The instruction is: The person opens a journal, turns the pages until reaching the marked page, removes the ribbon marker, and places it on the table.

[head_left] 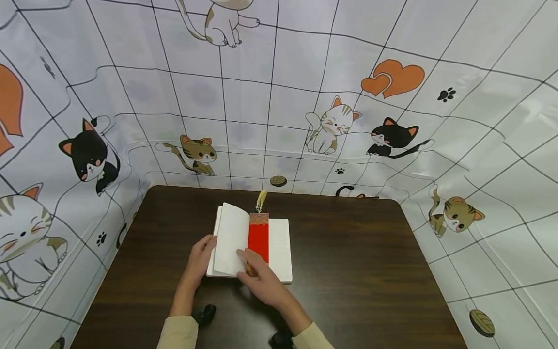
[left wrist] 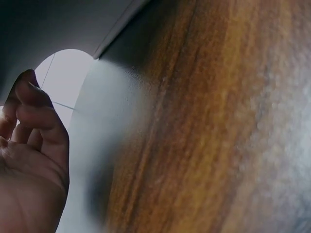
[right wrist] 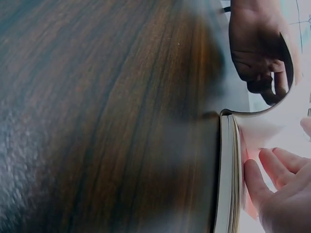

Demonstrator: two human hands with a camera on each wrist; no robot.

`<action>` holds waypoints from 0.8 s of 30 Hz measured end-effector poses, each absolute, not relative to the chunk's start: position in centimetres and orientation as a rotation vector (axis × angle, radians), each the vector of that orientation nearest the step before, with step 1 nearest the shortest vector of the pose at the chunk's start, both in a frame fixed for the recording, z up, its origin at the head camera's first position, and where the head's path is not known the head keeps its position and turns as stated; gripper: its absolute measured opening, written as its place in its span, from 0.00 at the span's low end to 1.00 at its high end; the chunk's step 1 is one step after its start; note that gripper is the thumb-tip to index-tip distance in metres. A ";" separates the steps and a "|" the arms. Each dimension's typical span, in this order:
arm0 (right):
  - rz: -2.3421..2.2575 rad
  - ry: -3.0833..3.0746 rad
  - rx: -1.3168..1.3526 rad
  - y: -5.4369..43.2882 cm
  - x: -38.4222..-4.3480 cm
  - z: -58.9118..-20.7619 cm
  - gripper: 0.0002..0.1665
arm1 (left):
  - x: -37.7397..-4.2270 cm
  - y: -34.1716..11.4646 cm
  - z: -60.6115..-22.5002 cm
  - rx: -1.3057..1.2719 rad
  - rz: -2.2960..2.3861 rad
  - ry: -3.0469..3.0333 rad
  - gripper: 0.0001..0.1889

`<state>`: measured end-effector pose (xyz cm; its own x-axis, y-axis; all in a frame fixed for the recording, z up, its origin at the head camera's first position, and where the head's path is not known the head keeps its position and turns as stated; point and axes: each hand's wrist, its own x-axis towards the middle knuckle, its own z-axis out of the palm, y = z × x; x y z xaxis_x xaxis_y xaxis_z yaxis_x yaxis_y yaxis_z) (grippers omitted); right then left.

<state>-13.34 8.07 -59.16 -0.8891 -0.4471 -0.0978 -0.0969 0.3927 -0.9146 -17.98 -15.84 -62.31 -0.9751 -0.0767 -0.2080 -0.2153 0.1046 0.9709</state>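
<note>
A notebook (head_left: 279, 242) with white pages lies opened on the table. Its left-side page (head_left: 231, 237) stands raised and curved. Against the inner fold rests a red bookmark (head_left: 259, 237) with a brown band on top and a yellow tassel (head_left: 261, 199) sticking out past the upper edge. My left hand (head_left: 201, 254) grips the notebook's left edge; in the left wrist view its fingers (left wrist: 39, 114) are bent. My right hand (head_left: 263, 281) lies over the lower part of the bookmark, its relaxed fingers (right wrist: 272, 167) at the raised page's edge, covering the bookmark's lower end.
The dark wooden table (head_left: 357, 261) has its far edge just beyond the tassel. A white curtain (head_left: 261, 106) printed with cats and grid lines surrounds it. Black wrist devices (head_left: 206, 314) sit close by both cuffs.
</note>
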 end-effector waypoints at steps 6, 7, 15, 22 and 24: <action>-1.399 2.374 -0.535 8.1 -13.3 -59.2 0.30 | -17.9 -15.7 -62.0 -0.303 1.981 2.302 0.32; -1.390 2.375 -0.540 8.1 -13.3 -59.1 0.30 | -17.9 -15.7 -61.9 -0.305 1.974 2.313 0.33; -1.369 2.397 -0.522 8.2 -13.3 -59.1 0.32 | -17.9 -15.7 -61.8 -0.288 2.047 2.290 0.25; -1.289 2.450 -0.374 9.1 -13.7 -59.4 0.34 | -17.9 -16.0 -61.9 -0.280 2.025 2.320 0.21; -1.218 2.500 -0.409 9.5 -14.0 -59.5 0.32 | -17.9 -16.0 -61.9 -0.280 2.010 2.328 0.22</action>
